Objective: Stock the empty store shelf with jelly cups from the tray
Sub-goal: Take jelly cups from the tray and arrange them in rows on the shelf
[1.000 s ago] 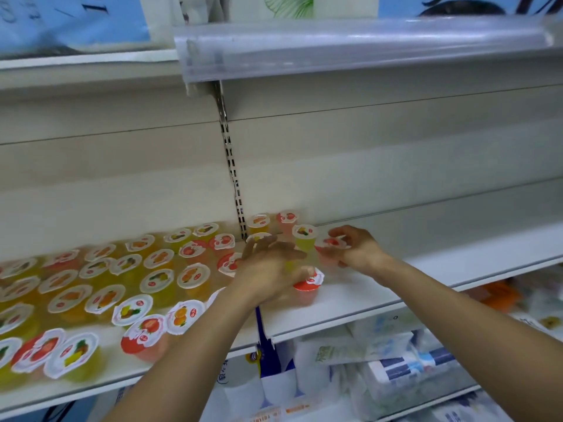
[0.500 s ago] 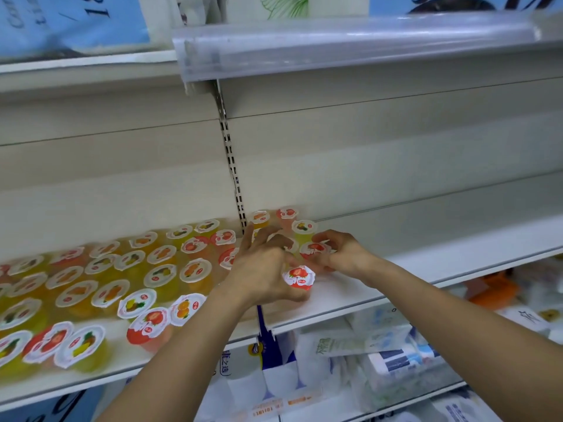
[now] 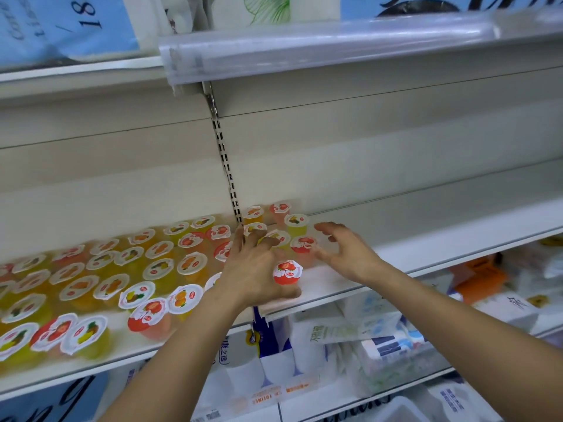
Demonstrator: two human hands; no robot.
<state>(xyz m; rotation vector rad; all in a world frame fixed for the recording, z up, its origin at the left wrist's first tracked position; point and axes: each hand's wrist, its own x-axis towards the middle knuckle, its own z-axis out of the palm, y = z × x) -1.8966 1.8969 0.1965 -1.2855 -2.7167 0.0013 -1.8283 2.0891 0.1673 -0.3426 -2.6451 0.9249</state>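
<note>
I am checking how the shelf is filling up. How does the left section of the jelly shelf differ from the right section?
The left section is covered with many jelly cups, front to back; the right section is mostly bare, holding only a small cluster of cups by the slotted upright. Both hands work in the right section, none in the left. Both sections are the same pale shelf at one level.

Left hand [image 3: 254,274] hides cups behind; far-left jelly cups [image 3: 18,339] blurred, cut off.
</note>
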